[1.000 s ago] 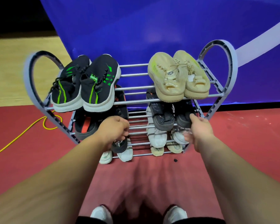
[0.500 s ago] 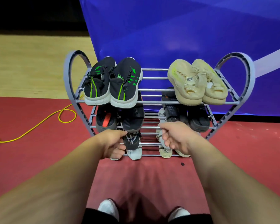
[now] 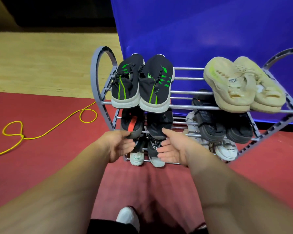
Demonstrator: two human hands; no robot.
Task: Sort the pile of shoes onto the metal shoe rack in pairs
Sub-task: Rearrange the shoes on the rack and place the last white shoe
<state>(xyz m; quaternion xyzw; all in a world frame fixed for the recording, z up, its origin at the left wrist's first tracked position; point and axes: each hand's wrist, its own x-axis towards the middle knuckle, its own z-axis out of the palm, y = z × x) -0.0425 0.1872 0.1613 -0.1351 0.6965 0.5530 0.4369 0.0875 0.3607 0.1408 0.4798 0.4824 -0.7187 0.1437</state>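
Observation:
The grey metal shoe rack (image 3: 186, 108) stands on the red floor with three tiers. On top sit a black-and-green sneaker pair (image 3: 142, 85) at the left and a beige foam pair (image 3: 240, 85) at the right. The middle tier holds a black shoe with an orange patch (image 3: 131, 121), its black mate (image 3: 159, 123) and dark sandals (image 3: 223, 127). Black-and-white shoes (image 3: 153, 150) and white sneakers (image 3: 225, 148) fill the bottom tier. My left hand (image 3: 119, 146) pinches the heel of the orange-patch shoe. My right hand (image 3: 173, 148) is spread, its thumb at the mate's heel.
A yellow cable (image 3: 46, 130) loops over the red floor left of the rack. A blue banner (image 3: 210, 31) hangs right behind it. Wooden flooring (image 3: 41, 61) lies at the back left. My white shoe (image 3: 128, 218) shows at the bottom edge.
My right hand has crossed from the rack's right side to the left pair on the middle tier and opened. My left hand rose to the orange-patch shoe's heel. The view swung left.

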